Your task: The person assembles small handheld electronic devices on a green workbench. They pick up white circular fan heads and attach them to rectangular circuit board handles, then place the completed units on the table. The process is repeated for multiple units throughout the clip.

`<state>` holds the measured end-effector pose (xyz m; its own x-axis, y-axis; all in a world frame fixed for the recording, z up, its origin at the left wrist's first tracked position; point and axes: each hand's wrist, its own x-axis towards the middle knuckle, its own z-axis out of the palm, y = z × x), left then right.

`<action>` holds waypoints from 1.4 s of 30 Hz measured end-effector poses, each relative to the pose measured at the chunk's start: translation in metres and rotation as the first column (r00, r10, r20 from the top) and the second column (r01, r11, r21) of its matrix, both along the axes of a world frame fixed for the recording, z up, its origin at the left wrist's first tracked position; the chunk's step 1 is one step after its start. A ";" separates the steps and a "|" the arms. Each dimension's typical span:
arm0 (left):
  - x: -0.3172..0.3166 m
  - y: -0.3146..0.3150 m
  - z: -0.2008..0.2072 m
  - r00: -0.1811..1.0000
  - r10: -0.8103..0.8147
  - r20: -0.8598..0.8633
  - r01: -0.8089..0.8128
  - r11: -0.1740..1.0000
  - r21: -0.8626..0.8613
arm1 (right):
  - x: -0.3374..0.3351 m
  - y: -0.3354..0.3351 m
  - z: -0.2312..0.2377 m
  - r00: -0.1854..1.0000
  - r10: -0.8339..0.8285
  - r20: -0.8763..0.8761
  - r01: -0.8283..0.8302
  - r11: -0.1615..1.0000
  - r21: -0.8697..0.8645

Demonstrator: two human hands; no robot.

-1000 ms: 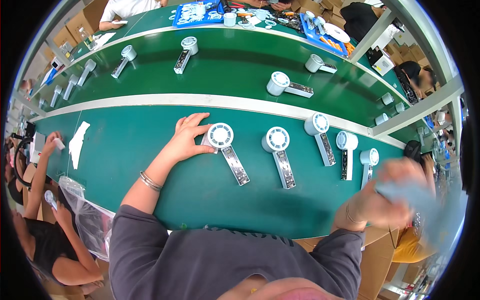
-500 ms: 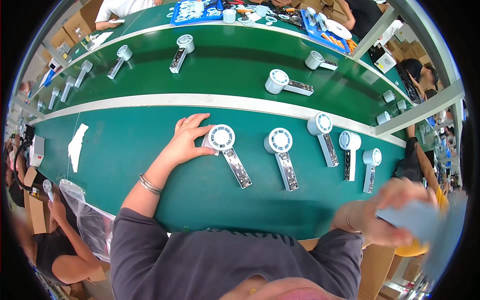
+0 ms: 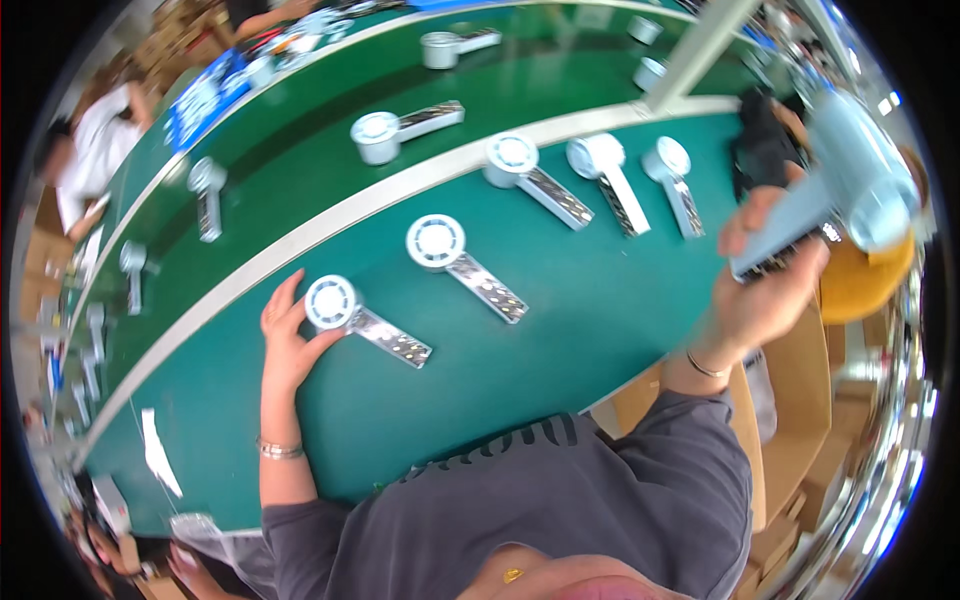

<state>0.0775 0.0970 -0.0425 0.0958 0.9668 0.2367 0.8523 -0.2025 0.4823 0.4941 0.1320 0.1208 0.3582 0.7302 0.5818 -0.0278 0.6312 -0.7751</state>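
Observation:
My right hand [image 3: 765, 270], raised at the right, is wrapped round the handle of a light-blue handheld fan [image 3: 840, 180]. Its barrel-shaped head points up and outward, and dark circuitry shows along the handle's underside. My left hand [image 3: 288, 345] rests on the table with thumb and fingers spread beside the round head of another handheld fan [image 3: 332, 303]. That fan lies flat with the circuit board in its handle exposed; whether my fingertips press on it I cannot tell. A similar fan [image 3: 436, 242] lies just right of it, with several more [image 3: 512, 160] farther right.
A pale rail [image 3: 330, 228] divides the green table [image 3: 560, 330] from a green belt [image 3: 300, 170] carrying more fans [image 3: 378, 138]. A grey post [image 3: 700, 60] stands at the far right. White paper [image 3: 158, 455] lies at left. Cardboard boxes [image 3: 790, 420] and a person in yellow [image 3: 870, 285] are right.
The view has swung to the right, so the fans on the table appear shifted left. My right hand has lifted the light-blue fan higher. My left hand stays by the same fan head.

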 end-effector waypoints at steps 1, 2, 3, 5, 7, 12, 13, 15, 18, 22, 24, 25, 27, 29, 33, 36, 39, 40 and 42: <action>-0.001 0.001 -0.004 1.000 -0.013 0.012 0.013 1.000 0.009 | 0.010 -0.001 -0.007 1.000 0.022 -0.004 -0.022 1.000 0.012; 0.000 -0.002 0.000 1.000 0.007 0.014 -0.007 1.000 -0.008 | 0.018 0.002 -0.017 0.997 0.070 -0.018 -0.069 0.997 0.028; 0.000 -0.004 -0.001 1.000 0.015 0.015 -0.015 1.000 -0.017 | 0.025 0.001 -0.023 0.999 0.037 0.001 -0.037 0.999 0.024; 0.002 -0.002 -0.001 1.000 0.012 0.022 -0.011 1.000 -0.027 | 0.038 -0.002 -0.028 1.000 -0.020 0.005 0.020 1.000 0.006; 0.003 0.000 0.000 1.000 0.010 0.026 -0.009 0.999 -0.034 | 0.047 -0.002 -0.030 0.998 -0.070 0.010 0.070 0.992 -0.106; -0.002 -0.002 -0.005 0.999 -0.008 0.041 0.008 1.000 -0.005 | 0.052 0.016 -0.039 0.998 0.060 -0.010 -0.060 0.957 -0.282; -0.002 0.001 -0.006 0.999 -0.019 0.047 0.019 1.000 0.000 | 0.050 0.018 -0.038 0.998 0.065 -0.018 -0.067 0.958 -0.279; -0.002 -0.001 -0.003 1.000 0.002 0.028 -0.002 1.000 0.018 | 0.039 0.021 -0.035 0.997 0.077 0.001 -0.074 0.963 -0.260; -0.002 -0.001 -0.001 1.000 0.006 -0.004 -0.006 1.000 0.004 | 0.027 0.032 -0.021 0.955 0.291 0.059 -0.264 0.923 -0.280; 0.000 -0.003 0.003 0.999 0.039 0.000 -0.039 0.998 -0.053 | -0.004 0.074 -0.013 0.859 0.512 -0.009 -0.449 0.746 -0.492; -0.001 -0.003 0.003 0.999 0.048 -0.003 -0.048 0.996 -0.077 | -0.024 0.100 -0.013 0.808 0.589 -0.032 -0.495 0.648 -0.578; -0.001 -0.004 0.003 0.999 0.048 -0.007 -0.048 0.996 -0.074 | -0.033 0.118 -0.017 0.783 0.621 0.039 -0.472 0.633 -0.613; 0.000 -0.003 0.005 0.999 0.048 -0.005 -0.048 0.995 -0.091 | -0.050 0.153 -0.028 0.740 0.665 0.101 -0.443 0.595 -0.671; -0.001 -0.004 0.005 0.998 0.057 -0.007 -0.058 0.993 -0.104 | -0.081 0.185 -0.031 0.726 0.671 0.146 -0.371 0.562 -0.739; 0.000 -0.002 0.010 0.998 0.067 0.015 -0.065 0.991 -0.115 | -0.151 0.256 -0.044 0.682 0.653 0.329 -0.152 0.567 -0.810; 0.001 0.000 0.013 0.996 0.071 0.055 -0.064 0.990 -0.129 | -0.205 0.321 -0.067 0.723 0.625 0.293 -0.127 0.537 -0.834; 0.000 0.002 0.015 0.995 0.079 0.054 -0.071 0.988 -0.139 | -0.254 0.377 -0.094 0.783 0.596 0.177 -0.257 0.570 -0.781; 0.000 0.002 0.016 0.995 0.083 0.051 -0.074 0.985 -0.153 | -0.267 0.394 -0.104 0.796 0.592 0.129 -0.313 0.583 -0.750; -0.001 0.005 0.015 0.997 0.073 0.030 -0.068 0.986 -0.153 | -0.284 0.424 -0.124 0.844 0.496 0.205 -0.239 0.690 -0.683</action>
